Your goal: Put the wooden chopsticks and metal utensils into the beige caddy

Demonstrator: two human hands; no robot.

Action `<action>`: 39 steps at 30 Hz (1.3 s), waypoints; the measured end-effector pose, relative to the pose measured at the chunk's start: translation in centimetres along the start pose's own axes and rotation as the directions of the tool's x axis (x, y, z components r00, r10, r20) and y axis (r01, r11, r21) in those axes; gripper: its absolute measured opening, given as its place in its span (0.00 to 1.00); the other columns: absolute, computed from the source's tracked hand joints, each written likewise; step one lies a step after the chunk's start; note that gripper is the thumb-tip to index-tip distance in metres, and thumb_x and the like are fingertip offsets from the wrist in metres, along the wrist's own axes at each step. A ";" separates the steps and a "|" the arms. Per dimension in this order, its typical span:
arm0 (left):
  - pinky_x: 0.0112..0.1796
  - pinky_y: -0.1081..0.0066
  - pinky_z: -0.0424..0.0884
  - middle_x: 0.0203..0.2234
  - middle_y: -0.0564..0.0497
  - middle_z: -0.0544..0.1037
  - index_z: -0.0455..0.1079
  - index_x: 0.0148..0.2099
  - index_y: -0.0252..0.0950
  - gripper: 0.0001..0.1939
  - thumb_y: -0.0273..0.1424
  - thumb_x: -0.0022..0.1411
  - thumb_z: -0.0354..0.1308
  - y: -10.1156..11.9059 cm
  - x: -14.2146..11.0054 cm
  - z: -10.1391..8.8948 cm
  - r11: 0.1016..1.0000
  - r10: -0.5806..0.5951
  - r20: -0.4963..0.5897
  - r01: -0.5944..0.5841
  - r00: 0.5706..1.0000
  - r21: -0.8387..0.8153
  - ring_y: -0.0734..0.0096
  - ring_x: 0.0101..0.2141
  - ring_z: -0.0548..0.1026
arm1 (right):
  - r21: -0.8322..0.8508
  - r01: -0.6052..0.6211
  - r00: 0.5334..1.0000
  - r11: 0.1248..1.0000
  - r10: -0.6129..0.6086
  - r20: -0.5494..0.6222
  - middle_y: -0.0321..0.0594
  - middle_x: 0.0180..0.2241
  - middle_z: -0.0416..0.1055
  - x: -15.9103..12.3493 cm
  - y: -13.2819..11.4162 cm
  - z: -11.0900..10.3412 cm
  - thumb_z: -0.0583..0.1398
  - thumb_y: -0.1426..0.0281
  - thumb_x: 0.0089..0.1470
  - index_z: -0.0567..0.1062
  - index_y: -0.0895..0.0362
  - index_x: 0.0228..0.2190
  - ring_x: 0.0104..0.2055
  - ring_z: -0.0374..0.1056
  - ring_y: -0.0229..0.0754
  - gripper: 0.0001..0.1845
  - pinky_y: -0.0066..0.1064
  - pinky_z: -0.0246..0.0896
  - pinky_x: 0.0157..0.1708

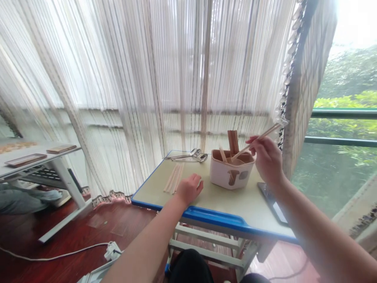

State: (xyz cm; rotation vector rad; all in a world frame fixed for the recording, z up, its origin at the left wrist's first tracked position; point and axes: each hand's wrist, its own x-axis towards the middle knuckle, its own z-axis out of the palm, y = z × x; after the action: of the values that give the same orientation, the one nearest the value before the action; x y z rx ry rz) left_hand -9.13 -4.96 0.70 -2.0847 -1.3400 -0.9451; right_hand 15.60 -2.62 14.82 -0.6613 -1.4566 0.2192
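My right hand (267, 156) pinches light wooden chopsticks (244, 149), tilted so that their lower end is inside a white utensil holder (226, 177) with a brown interior. How many sticks are in the pinch is hard to make out. A bundle of dark brown chopsticks (233, 142) stands upright at the back of this holder, and a paler flat stick (223, 155) leans in its left part. On the tabletop, left of the holder, rests my left hand (191, 188), empty with its fingers loosely bent. Just beyond it lie several pale chopsticks (174, 179) side by side.
Metal spoons and a slotted ladle (194, 154) lie at the back left of the small blue-edged table (150, 188). A phone-like dark slab (272, 202) is by the right edge. Curtains (182, 70) hang behind; another table (44, 157) stands left, a power strip (112, 250) on the floor.
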 end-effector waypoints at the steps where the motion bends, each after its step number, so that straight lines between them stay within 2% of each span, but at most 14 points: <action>1: 0.27 0.72 0.66 0.28 0.50 0.73 0.65 0.35 0.37 0.06 0.30 0.62 0.48 0.0 0.0 0.0 1.000 -0.007 0.001 0.007 1.000 -0.003 0.71 0.27 0.73 | -0.020 -0.021 1.000 1.000 0.021 0.009 0.39 0.33 0.71 0.5 0.4 -0.1 0.53 0.64 0.56 0.72 0.55 0.35 0.28 0.63 0.36 0.11 0.29 0.59 0.28; 4: 0.27 0.72 0.65 0.26 0.50 0.72 0.65 0.33 0.37 0.06 0.29 0.62 0.47 -0.1 0.0 0.1 1.000 -0.026 -0.006 0.026 1.000 0.001 0.71 0.27 0.72 | -0.078 -0.099 0.991 0.992 0.105 0.078 0.39 0.33 0.71 1.1 2.0 0.5 0.53 0.64 0.54 0.72 0.56 0.36 0.28 0.63 0.36 0.12 0.28 0.58 0.26; 7: 0.27 0.72 0.65 0.26 0.50 0.72 0.64 0.33 0.37 0.06 0.29 0.61 0.47 -0.2 0.0 0.1 0.999 -0.036 -0.013 0.036 0.999 -0.002 0.71 0.27 0.72 | -0.194 -0.124 0.958 0.973 0.168 0.233 0.42 0.35 0.71 1.1 3.2 1.5 0.54 0.63 0.53 0.75 0.56 0.36 0.31 0.64 0.37 0.14 0.28 0.59 0.27; 8: 0.27 0.72 0.65 0.26 0.50 0.72 0.64 0.33 0.37 0.06 0.28 0.61 0.47 -0.2 0.0 0.1 0.999 -0.041 -0.012 0.041 0.999 -0.004 0.71 0.27 0.72 | -0.242 -0.129 0.930 0.962 0.202 0.308 0.42 0.34 0.72 1.1 3.4 1.8 0.55 0.62 0.52 0.76 0.56 0.36 0.30 0.64 0.37 0.15 0.28 0.59 0.27; 10: 0.27 0.73 0.65 0.26 0.51 0.72 0.64 0.33 0.37 0.06 0.28 0.61 0.47 -0.2 0.0 0.1 0.999 -0.050 -0.009 0.050 0.999 -0.004 0.71 0.26 0.72 | -0.331 -0.159 0.844 0.930 0.302 0.442 0.40 0.30 0.72 1.1 3.7 2.1 0.56 0.60 0.52 0.77 0.55 0.36 0.27 0.64 0.37 0.16 0.28 0.57 0.24; 12: 0.27 0.73 0.65 0.26 0.51 0.72 0.64 0.33 0.37 0.06 0.28 0.61 0.48 -0.2 0.0 0.1 0.999 -0.054 -0.007 0.054 0.999 -0.007 0.71 0.27 0.72 | -0.397 -0.197 0.765 0.896 0.394 0.510 0.38 0.25 0.72 1.2 3.9 2.3 0.57 0.59 0.50 0.78 0.54 0.35 0.22 0.62 0.36 0.16 0.28 0.55 0.21; 13: 0.28 0.73 0.65 0.26 0.51 0.72 0.64 0.33 0.37 0.06 0.28 0.61 0.48 -0.2 0.0 0.1 0.999 -0.052 -0.005 0.052 0.999 -0.011 0.71 0.27 0.72 | -0.416 -0.201 0.747 0.887 0.413 0.520 0.38 0.24 0.72 1.3 3.9 2.4 0.57 0.59 0.50 0.78 0.54 0.34 0.22 0.62 0.36 0.15 0.28 0.54 0.20; 17: 0.27 0.73 0.64 0.26 0.51 0.72 0.64 0.33 0.37 0.06 0.28 0.60 0.48 -0.2 0.1 0.1 0.998 -0.054 -0.010 0.054 0.999 -0.019 0.71 0.26 0.72 | -0.442 -0.141 0.776 0.886 0.376 0.506 0.37 0.26 0.74 1.3 4.1 2.7 0.59 0.64 0.46 0.78 0.53 0.29 0.24 0.65 0.37 0.10 0.28 0.57 0.22; 22: 0.27 0.73 0.64 0.25 0.51 0.72 0.64 0.31 0.37 0.06 0.28 0.60 0.48 -0.2 0.1 0.1 0.999 -0.052 -0.019 0.052 0.998 -0.017 0.71 0.26 0.72 | -0.480 -0.067 0.794 0.875 0.339 0.505 0.36 0.25 0.74 1.3 4.2 3.0 0.59 0.65 0.46 0.78 0.53 0.28 0.25 0.67 0.38 0.09 0.28 0.57 0.23; 31: 0.26 0.72 0.63 0.24 0.50 0.73 0.65 0.30 0.37 0.07 0.28 0.60 0.48 -0.1 0.1 0.1 0.999 -0.051 -0.002 0.051 0.999 -0.004 0.71 0.25 0.72 | -0.438 -0.131 0.760 0.889 0.374 0.531 0.36 0.25 0.74 2.0 5.0 2.4 0.56 0.71 0.46 0.79 0.53 0.28 0.25 0.66 0.38 0.11 0.28 0.58 0.23; 33: 0.26 0.72 0.63 0.24 0.51 0.73 0.65 0.29 0.37 0.07 0.28 0.59 0.49 -0.1 0.1 0.1 0.998 -0.057 0.005 0.057 0.998 -0.001 0.71 0.25 0.72 | -0.461 -0.090 0.778 0.883 0.351 0.521 0.36 0.26 0.75 2.1 4.9 2.8 0.57 0.72 0.44 0.79 0.53 0.27 0.26 0.66 0.39 0.10 0.28 0.58 0.24; 36: 0.25 0.72 0.63 0.23 0.51 0.73 0.65 0.29 0.37 0.07 0.28 0.59 0.49 -0.1 0.1 0.1 0.997 -0.072 -0.002 0.072 0.997 0.005 0.71 0.24 0.71 | -0.484 0.028 0.822 0.875 0.255 0.509 0.38 0.29 0.75 2.5 4.6 3.4 0.58 0.72 0.43 0.79 0.53 0.25 0.29 0.67 0.40 0.08 0.29 0.59 0.27; 39: 0.25 0.72 0.63 0.23 0.51 0.73 0.65 0.29 0.37 0.07 0.28 0.59 0.48 -0.1 0.0 0.2 0.996 -0.087 -0.013 0.087 0.996 0.010 0.71 0.24 0.71 | -0.493 0.049 0.844 0.869 0.228 0.485 0.40 0.30 0.75 3.0 4.3 3.8 0.58 0.71 0.45 0.78 0.53 0.26 0.30 0.68 0.41 0.08 0.31 0.60 0.30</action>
State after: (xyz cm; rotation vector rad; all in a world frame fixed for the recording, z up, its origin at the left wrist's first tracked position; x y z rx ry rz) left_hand -9.20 -4.76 0.63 -2.0234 -1.4365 -0.9835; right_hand 13.45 3.47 14.92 -1.1543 -2.0520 0.1060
